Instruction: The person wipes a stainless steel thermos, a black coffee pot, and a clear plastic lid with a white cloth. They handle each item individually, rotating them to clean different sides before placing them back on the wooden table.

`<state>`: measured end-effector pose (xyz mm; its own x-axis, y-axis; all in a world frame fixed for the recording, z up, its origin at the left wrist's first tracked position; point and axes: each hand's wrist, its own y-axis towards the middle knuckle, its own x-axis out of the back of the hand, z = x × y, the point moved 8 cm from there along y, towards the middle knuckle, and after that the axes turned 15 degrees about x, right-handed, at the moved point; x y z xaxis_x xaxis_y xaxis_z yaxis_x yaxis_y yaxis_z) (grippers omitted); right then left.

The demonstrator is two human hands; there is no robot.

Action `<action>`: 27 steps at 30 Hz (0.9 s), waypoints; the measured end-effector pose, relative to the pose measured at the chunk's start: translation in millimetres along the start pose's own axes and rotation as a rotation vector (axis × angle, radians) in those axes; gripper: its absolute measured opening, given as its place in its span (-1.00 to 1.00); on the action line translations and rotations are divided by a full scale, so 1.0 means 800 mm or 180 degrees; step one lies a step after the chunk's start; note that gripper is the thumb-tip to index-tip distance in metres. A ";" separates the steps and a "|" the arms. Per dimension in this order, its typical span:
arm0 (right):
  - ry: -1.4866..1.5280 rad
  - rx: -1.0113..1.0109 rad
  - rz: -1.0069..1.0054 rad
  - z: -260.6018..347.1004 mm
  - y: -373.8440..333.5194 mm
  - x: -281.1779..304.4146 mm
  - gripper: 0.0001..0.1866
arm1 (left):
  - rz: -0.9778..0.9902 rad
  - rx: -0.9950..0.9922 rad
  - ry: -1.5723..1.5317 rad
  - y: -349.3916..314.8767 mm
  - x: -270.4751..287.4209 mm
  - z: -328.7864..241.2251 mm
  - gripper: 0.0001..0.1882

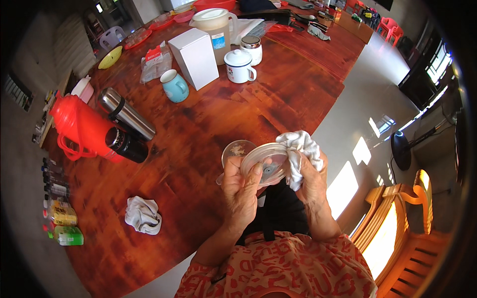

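My left hand (239,191) grips a clear round lid (276,171) by its left side, the thumb lying over its face. A crumpled white cloth (300,148) is bunched in my right hand (313,191) and pressed against the lid's right rim. Just behind the lid, near the table edge, a clear glass mug (236,148) shows in part; the lid and my left hand hide the rest of it. Another crumpled white cloth (143,214) lies on the reddish-brown wooden table (198,129), to the left of my hands.
On the left stand a red thermos jug (79,124), a steel flask (130,115) and a black flask (128,145). Farther back are a blue mug (175,87), a white box (195,59), a lidded white mug (239,67), a jar (252,49) and a pitcher (212,25). A wooden chair (397,223) stands right.
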<state>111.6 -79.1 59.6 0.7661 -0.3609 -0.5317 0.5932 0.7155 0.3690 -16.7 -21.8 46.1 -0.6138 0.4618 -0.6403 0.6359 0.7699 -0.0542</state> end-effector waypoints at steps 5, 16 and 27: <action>-0.1191 0.0814 0.0710 0.022 0.017 -0.011 -0.72 | -0.0090 -0.0271 0.0708 -0.005 0.000 -0.005 -0.84; -0.0896 0.0740 0.0800 0.024 0.012 -0.019 -0.71 | -0.0060 -0.0436 0.0602 -0.011 0.006 -0.005 -0.86; -0.1996 0.1182 0.0190 -0.026 -0.052 -0.021 -0.40 | -0.0063 -0.0165 -0.0676 -0.003 0.014 -0.007 -0.84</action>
<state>69.2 -90.1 37.1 0.7313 -0.6820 -0.0072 0.5056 0.5349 0.6770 -27.2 -16.1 43.3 -0.5101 0.3474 -0.7869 0.5964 0.8020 -0.0326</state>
